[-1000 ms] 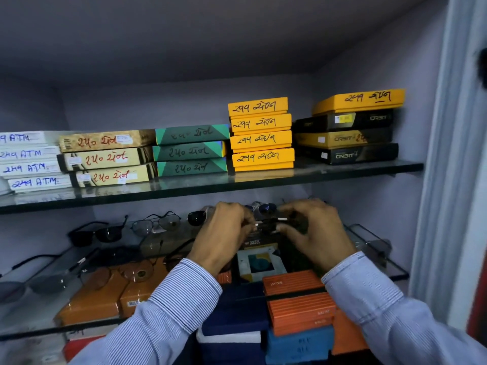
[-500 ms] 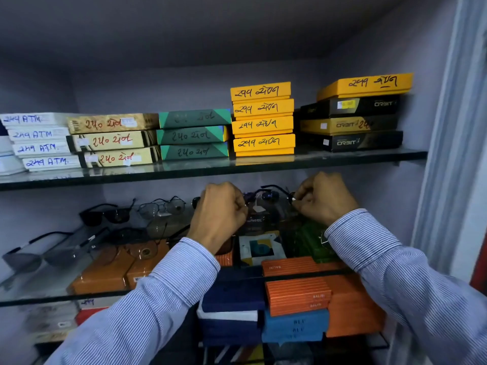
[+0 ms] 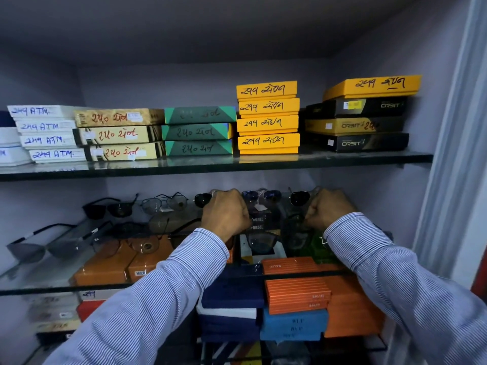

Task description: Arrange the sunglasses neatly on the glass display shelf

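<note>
Sleeves: two striped sleeves (image 3: 168, 285) reach in from the bottom edge, one per side.
Lower shelf: under the glass shelf (image 3: 52, 288), stacked cases; navy (image 3: 232, 293), orange ribbed (image 3: 297, 295), blue (image 3: 292, 325), plain orange (image 3: 353, 306).
Glass shelf, front: grey sunglasses (image 3: 39, 246) lie at far left, arms folded out toward the back. Two tan cases (image 3: 118, 262) show through the glass just right of them.
Left hand: left hand (image 3: 225, 213) is curled into a fist at mid-shelf, knuckles up. Fingers are closed; what they pinch is hidden behind the knuckles, cannot tell.
Right hand: right hand (image 3: 329, 209) is also fisted, well apart from the left. Fingers are closed, contents hidden.
Between hands: a dark pair (image 3: 261, 196) with a small white tag stands in the back row, above a box marked DIESEL (image 3: 257, 222). Whether either hand touches it cannot be told.
Back row: black sunglasses (image 3: 110, 208) at left, then clear-lens frames (image 3: 164, 202), then a dark lens (image 3: 203, 200) just beside the left hand. Another dark lens (image 3: 299, 198) sits just beside the right hand.
Upper shelf: top shelf (image 3: 210, 167) carries flat box stacks; white (image 3: 44, 134), beige (image 3: 118, 134), green (image 3: 199, 131), yellow (image 3: 267, 117), black and yellow ORBIT (image 3: 361, 117).
</note>
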`<state>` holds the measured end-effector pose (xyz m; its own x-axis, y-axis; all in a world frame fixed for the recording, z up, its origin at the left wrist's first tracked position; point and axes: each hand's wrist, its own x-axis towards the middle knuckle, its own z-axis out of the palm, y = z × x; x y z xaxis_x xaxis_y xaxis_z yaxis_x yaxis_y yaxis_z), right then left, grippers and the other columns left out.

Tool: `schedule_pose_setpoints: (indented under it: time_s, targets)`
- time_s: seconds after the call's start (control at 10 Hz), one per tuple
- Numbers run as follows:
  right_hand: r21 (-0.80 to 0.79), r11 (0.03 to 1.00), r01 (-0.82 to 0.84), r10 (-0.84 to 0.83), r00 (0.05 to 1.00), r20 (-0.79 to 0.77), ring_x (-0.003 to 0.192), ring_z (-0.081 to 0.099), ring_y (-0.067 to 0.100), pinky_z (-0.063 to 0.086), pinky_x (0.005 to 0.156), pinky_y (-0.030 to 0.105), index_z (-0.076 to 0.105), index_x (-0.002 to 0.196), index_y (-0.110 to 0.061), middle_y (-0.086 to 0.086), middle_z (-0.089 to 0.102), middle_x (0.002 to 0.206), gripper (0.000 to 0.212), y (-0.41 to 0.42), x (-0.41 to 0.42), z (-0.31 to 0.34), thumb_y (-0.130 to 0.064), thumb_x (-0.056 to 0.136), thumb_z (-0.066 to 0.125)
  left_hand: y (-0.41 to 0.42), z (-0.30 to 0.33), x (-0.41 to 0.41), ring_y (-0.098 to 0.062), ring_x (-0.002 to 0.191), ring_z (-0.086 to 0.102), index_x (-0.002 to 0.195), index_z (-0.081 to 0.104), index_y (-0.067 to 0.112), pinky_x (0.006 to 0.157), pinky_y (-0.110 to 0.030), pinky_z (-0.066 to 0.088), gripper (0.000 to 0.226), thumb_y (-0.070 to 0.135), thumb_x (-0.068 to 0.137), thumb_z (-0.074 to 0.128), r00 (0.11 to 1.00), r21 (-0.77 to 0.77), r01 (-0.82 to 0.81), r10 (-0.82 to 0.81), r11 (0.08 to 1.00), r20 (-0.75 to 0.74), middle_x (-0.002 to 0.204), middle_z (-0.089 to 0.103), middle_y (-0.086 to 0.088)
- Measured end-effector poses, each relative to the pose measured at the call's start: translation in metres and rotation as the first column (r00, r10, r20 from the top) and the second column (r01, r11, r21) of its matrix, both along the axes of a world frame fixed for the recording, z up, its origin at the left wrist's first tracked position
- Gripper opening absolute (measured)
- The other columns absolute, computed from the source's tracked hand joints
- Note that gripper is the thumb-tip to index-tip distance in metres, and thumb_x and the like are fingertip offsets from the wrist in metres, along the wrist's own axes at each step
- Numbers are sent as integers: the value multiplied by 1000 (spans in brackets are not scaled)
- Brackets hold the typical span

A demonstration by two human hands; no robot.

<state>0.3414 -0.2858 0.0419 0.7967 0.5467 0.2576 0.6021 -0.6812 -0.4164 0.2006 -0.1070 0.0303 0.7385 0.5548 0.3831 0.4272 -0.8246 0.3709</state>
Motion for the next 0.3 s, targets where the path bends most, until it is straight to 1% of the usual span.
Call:
schedule_pose_setpoints:
  time_s: [0.1,0.2,0.3]
  targets:
    - [-10,1000,-12,12,999,53,83,68,26,60,81,39,71,62,-17,13,70,100,13,4,6,-6,-22,59,82,2,-6,5,-29,110,68,97,77,16,93,-50,60,28,30,75,87,1000,26,-10,11,1000,-28,110,75,-8]
    - [-26,1000,5,-4,1000,12,80,69,25,61,79,39,71,62,-17,13,70,101,15,8,4,-6,-23,61,84,0,-7,6,-29,108,69,96,76,14,92,-50,60,27,30,77,86,998,26,-20,22,999,-62,107,75,-7]
    - [59,998,31,-33,999,34,78,69,23,59,79,35,76,71,-14,9,72,97,21,2,0,-6,-33,65,85,-5,-8,1,-28,98,73,93,77,16,86,-47,62,25,36,80,84,999,79,-37,38,996,-13,100,77,-6]
